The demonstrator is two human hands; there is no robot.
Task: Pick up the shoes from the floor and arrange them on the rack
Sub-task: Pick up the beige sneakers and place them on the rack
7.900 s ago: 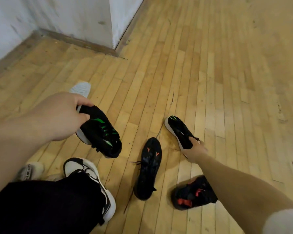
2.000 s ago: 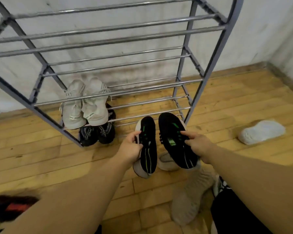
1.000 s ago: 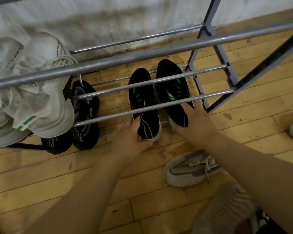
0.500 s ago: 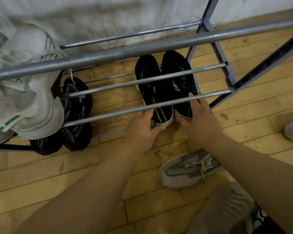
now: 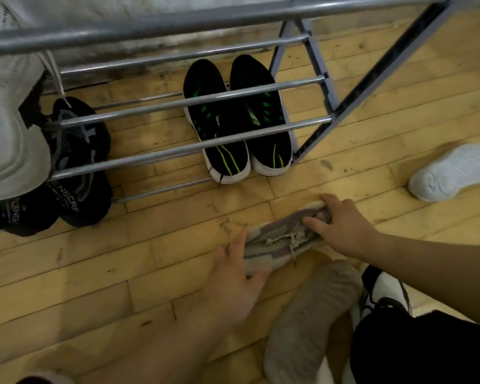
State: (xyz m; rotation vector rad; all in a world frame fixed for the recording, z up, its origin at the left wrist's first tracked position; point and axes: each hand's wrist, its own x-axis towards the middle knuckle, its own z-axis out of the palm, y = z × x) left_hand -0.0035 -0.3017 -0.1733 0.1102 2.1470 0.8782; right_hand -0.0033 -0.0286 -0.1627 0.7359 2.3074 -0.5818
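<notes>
One shoe (image 5: 283,239) is the target: a grey knit trainer, flat on the floor (image 5: 108,273), low centre of view, toe to 8 o'clock, heel to 2.

Right grip (image 5: 341,225) is at the heel end. Thumb lies across the collar opening, fingers curl over the heel rim, pinching it. Left grip (image 5: 233,284) is at the toe. Fingers are straight and spread and touch the toe, thumb lies along the near side; it clasps nothing. The shoe is not lifted yet.

Handling, judged:
- Light.
- Soft knit upper that will fold if squeezed mid-foot; the sole is stiffer.
- Not fragile, not slippery.
- Best hold is the heel collar, thumb inside, fingers behind the heel. One grip is probably enough.
- Laces (image 5: 286,238) are loose and one end trails toward 5 o'clock; it could snag a bar going in.

Outward from the shoe:
- 5 o'clock, just beside: second shoe (image 5: 308,317), grey, likely the mate. It is blurred and I cannot tell which way up it lies.
- 12 o'clock: green pair (image 5: 233,117), black with green marks, side by side, heels toward the camera. It looks to sit on the lowest tier of the rack (image 5: 178,26), under the next tier's bars.
- 10 o'clock: dark pair (image 5: 78,162) on the same low tier, well apart from the green pair.
- Above the dark pair, at the left edge: white shoes (image 5: 14,156) on a higher tier.
- 2 o'clock, well apart, outside the rack leg: white shoe (image 5: 452,170) on the floor.

Likely slot for the shoe, judged: the low tier between the green pair and the dark pair.
</notes>
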